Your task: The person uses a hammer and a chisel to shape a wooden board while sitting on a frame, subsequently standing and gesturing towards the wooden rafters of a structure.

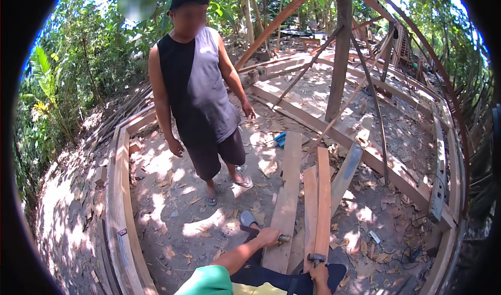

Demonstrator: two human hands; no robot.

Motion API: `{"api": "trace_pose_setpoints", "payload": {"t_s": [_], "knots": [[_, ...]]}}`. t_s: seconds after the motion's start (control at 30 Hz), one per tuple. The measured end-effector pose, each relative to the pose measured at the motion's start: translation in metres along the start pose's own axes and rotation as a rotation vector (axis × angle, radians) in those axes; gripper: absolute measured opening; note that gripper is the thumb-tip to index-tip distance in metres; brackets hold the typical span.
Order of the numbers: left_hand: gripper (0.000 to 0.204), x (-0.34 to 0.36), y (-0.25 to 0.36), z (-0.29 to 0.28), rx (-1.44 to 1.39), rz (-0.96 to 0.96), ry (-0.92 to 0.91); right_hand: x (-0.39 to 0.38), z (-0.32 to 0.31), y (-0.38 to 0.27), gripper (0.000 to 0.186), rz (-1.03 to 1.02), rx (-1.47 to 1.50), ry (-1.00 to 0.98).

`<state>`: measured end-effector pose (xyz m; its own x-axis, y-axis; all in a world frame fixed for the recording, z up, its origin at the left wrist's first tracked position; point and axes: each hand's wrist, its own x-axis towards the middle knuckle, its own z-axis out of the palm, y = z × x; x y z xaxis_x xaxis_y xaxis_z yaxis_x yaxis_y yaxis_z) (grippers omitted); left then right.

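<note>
My left hand [267, 237] is closed round a short tool with a rounded brownish end [284, 238], over the wide wooden plank [286, 190]. Its kind is too small to make out. Just to the right, my right hand [319, 273] grips a hammer [316, 257] by its handle, with the metal head up near the lower ends of two narrower boards [323, 206]. The plank and boards stretch away from me, side by side, above my dark-clothed legs. My left foot wears a grey clog [248, 219].
A person [201, 86] in a sleeveless top stands ahead to the left. A hand saw [353, 160] lies on another board at the right. Long timber beams [124, 190] frame the leaf-strewn ground. A post [340, 55] with slanting braces rises behind. A blue object [281, 139] lies beyond the plank.
</note>
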<state>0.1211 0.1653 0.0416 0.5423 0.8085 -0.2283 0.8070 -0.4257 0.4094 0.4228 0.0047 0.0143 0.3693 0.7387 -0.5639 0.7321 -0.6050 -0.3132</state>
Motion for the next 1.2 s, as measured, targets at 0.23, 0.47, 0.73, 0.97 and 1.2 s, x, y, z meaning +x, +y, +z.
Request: {"api": "trace_pose_setpoints", "payload": {"t_s": [0.23, 0.47, 0.73, 0.97, 1.2], "knots": [[0.030, 0.015, -0.043, 0.009, -0.202, 0.162, 0.061, 0.002, -0.002, 0.001, 0.093, 0.026, 0.030, -0.082], [0.028, 0.040, -0.022, -0.013, 0.037, 0.143, -0.075, -0.002, 0.002, 0.000, 0.103, -0.012, 0.009, 0.036], [0.025, 0.034, 0.007, -0.030, 0.185, 0.275, -0.103, -0.007, -0.007, -0.005, 0.097, 0.048, 0.009, -0.040], [0.051, -0.005, 0.016, -0.007, -0.035, 0.437, 0.012, -0.013, -0.010, -0.008, 0.068, 0.073, 0.078, -0.007], [0.051, -0.021, 0.012, -0.001, -0.019, 0.138, 0.054, -0.002, -0.002, 0.002, 0.072, 0.015, 0.029, -0.012]]}}
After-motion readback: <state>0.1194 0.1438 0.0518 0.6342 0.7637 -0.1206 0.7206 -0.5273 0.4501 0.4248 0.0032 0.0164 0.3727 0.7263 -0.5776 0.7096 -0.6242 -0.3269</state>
